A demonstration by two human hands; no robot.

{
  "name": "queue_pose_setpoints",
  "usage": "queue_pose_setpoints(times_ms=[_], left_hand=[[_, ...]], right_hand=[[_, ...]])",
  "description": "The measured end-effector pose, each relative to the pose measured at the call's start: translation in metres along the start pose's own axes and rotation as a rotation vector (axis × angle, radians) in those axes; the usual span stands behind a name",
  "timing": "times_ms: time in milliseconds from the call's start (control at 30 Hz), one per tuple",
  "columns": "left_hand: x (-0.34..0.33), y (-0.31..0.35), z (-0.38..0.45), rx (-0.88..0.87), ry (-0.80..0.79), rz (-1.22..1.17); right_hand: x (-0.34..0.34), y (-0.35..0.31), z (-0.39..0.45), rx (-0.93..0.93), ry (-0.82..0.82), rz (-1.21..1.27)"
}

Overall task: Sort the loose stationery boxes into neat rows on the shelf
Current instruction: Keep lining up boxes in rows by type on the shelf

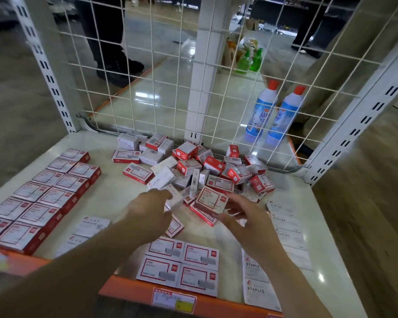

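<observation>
A: Where are the loose boxes seen?

B: A jumbled pile (pixel 207 173) of red-and-white boxes is heaped at the middle and back of the shelf (pixel 115 193), just before the wire mesh (pixel 147 65). Two neat rows (pixel 39 198) are laid along the left side, a block of four (pixel 178 263) at the front edge, and white staples boxes (pixel 285 230) down the right.

A: And the hands?

B: A white box (pixel 176 199) is gripped by the left hand (pixel 151 208) at the pile's near edge. A red-framed box (pixel 213 200) is pinched by the right hand (pixel 244 214), tilted above the pile.
</observation>
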State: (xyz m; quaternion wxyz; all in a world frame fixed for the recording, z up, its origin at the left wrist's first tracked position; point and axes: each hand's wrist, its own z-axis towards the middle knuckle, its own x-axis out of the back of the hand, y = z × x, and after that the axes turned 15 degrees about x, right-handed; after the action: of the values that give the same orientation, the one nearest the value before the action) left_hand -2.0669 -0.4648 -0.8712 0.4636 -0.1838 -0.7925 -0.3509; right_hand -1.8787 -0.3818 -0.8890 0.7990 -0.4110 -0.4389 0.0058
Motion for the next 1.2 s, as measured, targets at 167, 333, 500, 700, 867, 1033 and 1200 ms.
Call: queue_pose_setpoints(times_ms=[167, 333, 500, 700, 867, 1033, 1200], left_hand=[[0.022, -0.033, 0.009, 0.077, 0.107, 0.155], [0.037, -0.070, 0.023, 0.100, 0.143, 0.203], [0.042, -0.104, 0.037, 0.128, 0.152, 0.284], [0.050, -0.134, 0.058, 0.159, 0.224, 0.261], [0.057, -0.151, 0.084, 0.182, 0.188, 0.223], [0.060, -0.164, 0.102, 0.122, 0.191, 0.184], [0.065, -0.167, 0.116, 0.118, 0.227, 0.132]], right_hand=[[-0.020, -0.023, 0.020, 0.033, -0.079, 0.003], [-0.046, -0.040, 0.044, 0.052, -0.129, -0.012], [-0.076, -0.055, 0.076, 0.029, -0.162, -0.041], [-0.111, -0.071, 0.109, 0.078, -0.178, -0.084], [-0.145, -0.079, 0.139, 0.078, -0.133, -0.096], [-0.170, -0.082, 0.165, 0.059, -0.118, -0.133], [-0.185, -0.087, 0.186, 0.012, -0.126, -0.086]])
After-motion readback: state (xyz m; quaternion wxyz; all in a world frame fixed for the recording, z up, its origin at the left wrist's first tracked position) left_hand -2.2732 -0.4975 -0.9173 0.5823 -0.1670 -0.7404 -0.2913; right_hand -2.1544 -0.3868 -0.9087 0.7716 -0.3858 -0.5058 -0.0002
